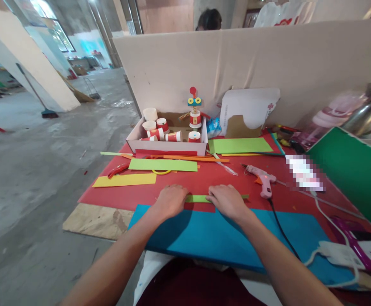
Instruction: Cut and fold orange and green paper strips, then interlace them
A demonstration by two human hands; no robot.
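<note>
A narrow light-green paper strip [197, 199] stretches between my two hands, low over the red table covering. My left hand [172, 200] has its fingers curled on the strip's left part, hiding that end. On the right part, my right hand [226, 201] is closed with the thumb toward the middle; a short end pokes out beyond it. Just past my hands lie a wider green paper piece [163, 165] and a yellow paper piece [124, 180]. Red-handled scissors or a similar tool [119, 169] is partly covered by paper.
A pink glue gun [263, 180] with a black cord lies to the right. Behind is a box [169, 147] of paper cups beside a paper-cup figure [195, 119]. Blue board [198, 233] lines the near edge. A green panel [358, 174] and steel kettle [361, 114] stand right.
</note>
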